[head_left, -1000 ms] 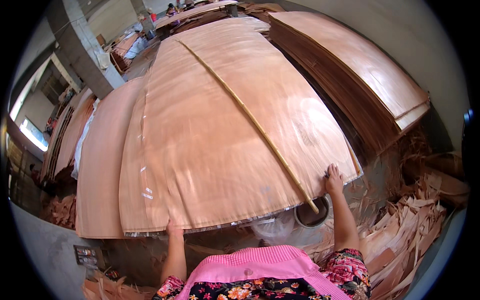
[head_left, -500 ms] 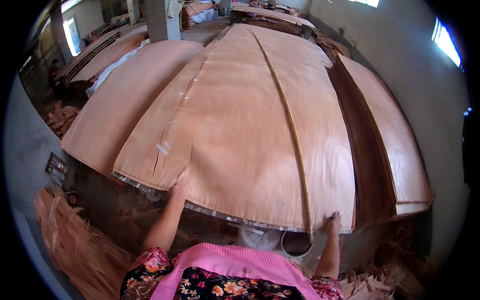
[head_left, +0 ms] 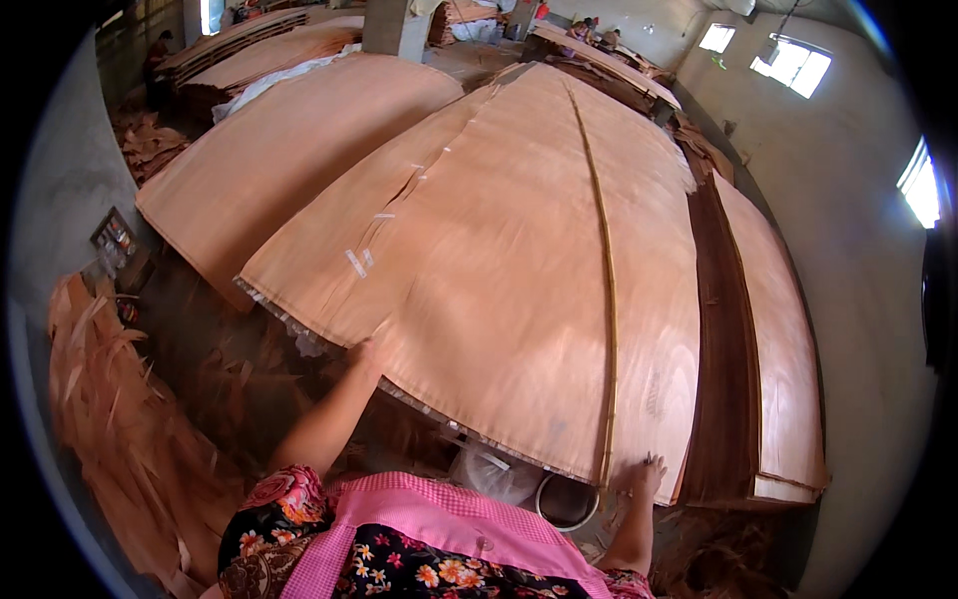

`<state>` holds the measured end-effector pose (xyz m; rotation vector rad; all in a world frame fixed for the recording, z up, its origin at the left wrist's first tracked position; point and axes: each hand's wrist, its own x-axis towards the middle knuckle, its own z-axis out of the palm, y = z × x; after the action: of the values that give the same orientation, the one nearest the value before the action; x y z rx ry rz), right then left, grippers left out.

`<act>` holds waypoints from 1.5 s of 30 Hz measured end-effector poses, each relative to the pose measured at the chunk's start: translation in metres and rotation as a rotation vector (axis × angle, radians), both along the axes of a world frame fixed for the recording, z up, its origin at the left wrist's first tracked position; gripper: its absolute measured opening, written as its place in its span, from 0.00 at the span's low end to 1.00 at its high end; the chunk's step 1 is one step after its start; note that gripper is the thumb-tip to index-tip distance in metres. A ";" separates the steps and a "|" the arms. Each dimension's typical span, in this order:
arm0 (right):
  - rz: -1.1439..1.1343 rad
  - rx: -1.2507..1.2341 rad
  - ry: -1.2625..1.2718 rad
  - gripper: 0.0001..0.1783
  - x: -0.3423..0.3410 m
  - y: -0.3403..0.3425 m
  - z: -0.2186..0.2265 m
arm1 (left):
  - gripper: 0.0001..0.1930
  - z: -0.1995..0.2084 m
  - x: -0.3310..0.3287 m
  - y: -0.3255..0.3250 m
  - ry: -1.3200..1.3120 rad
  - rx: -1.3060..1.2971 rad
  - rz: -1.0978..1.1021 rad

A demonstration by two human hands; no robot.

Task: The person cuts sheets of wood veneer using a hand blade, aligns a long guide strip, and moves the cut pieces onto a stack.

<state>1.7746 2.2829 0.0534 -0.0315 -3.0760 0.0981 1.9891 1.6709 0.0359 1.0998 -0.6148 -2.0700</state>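
Note:
A wide reddish-brown wood veneer sheet (head_left: 499, 260) lies on top of a stack in front of me. My left hand (head_left: 369, 354) is closed on its near edge, left of the middle, where a faint crease runs up from the fingers. Near the right front corner, my right hand (head_left: 644, 473) rests against the sheet's edge with its fingers apart. A long thin bamboo stick (head_left: 605, 250) lies lengthwise on the sheet, just left of my right hand. Short strips of pale tape (head_left: 356, 263) cross a split along the sheet's left side.
More veneer stacks stand at the left (head_left: 289, 130) and right (head_left: 768, 349). Below the near edge are a round bucket (head_left: 567, 502) and a clear plastic bag (head_left: 494, 474). Veneer scraps (head_left: 120, 429) pile up at the left. A pillar (head_left: 394, 30) rises behind; people sit far back.
The view has turned and shifted, so the stacks appear tilted. My right hand's fingers have loosened and spread at the edge. My left hand stays at the near edge.

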 end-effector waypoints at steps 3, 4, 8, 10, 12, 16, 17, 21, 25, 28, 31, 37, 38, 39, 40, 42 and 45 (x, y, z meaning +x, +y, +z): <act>0.112 -0.786 0.175 0.22 0.007 -0.045 -0.004 | 0.15 -0.021 0.026 -0.002 -0.142 0.074 0.027; 0.168 -0.560 0.062 0.23 0.017 -0.059 -0.002 | 0.15 -0.024 0.033 -0.003 -0.210 0.114 0.031; 0.228 -0.025 0.149 0.24 0.047 -0.120 0.009 | 0.08 -0.017 0.061 -0.013 -0.452 -0.008 -0.128; 0.237 -0.038 0.122 0.24 0.052 -0.142 0.019 | 0.12 -0.010 0.075 -0.014 -0.618 -0.215 -0.327; 0.278 -0.093 0.145 0.23 0.054 -0.171 0.025 | 0.15 -0.008 0.093 -0.011 -0.758 -0.386 -0.397; 0.191 -0.389 -0.060 0.21 0.052 -0.239 0.034 | 0.12 -0.031 0.138 0.005 -0.767 -0.525 -0.522; 0.181 -0.409 -0.047 0.20 0.059 -0.250 0.039 | 0.11 -0.040 0.149 0.007 -0.746 -0.529 -0.565; 0.134 -0.819 -0.110 0.15 0.153 -0.261 0.047 | 0.08 -0.078 0.190 0.007 -0.653 -0.546 -0.699; 0.054 -0.785 -0.582 0.12 0.264 -0.290 0.000 | 0.08 -0.101 0.231 -0.005 -0.628 -0.599 -0.970; 0.337 -0.592 -0.230 0.13 0.287 -0.307 -0.044 | 0.07 -0.114 0.246 -0.008 -0.677 -0.691 -1.111; 0.427 -0.157 -0.263 0.12 0.275 -0.318 -0.078 | 0.07 -0.123 0.239 0.002 -0.625 -0.773 -1.181; 0.355 0.022 -0.455 0.11 0.259 -0.331 -0.065 | 0.07 -0.086 0.192 0.042 -0.473 -1.008 -1.454; 0.434 -0.146 -0.269 0.11 0.268 -0.330 -0.048 | 0.07 -0.071 0.183 0.050 -0.463 -0.901 -1.461; 0.483 -0.376 -0.220 0.10 0.279 -0.327 -0.027 | 0.08 -0.053 0.176 0.063 -0.449 -1.043 -1.450; 0.591 -0.569 -0.109 0.10 0.291 -0.324 -0.003 | 0.12 -0.036 0.166 0.076 -0.365 -1.095 -1.467; 0.601 -0.980 -0.250 0.11 0.315 -0.309 0.050 | 0.29 -0.002 0.141 0.121 0.025 -1.421 -1.372; 0.409 -1.413 -0.459 0.10 0.338 -0.255 0.121 | 0.33 0.033 0.099 0.209 0.514 -1.711 -1.281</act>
<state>2.1126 2.0282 0.1741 0.5417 -2.5436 2.3983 2.0877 1.8801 0.0690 -1.0134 -2.4092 -1.3972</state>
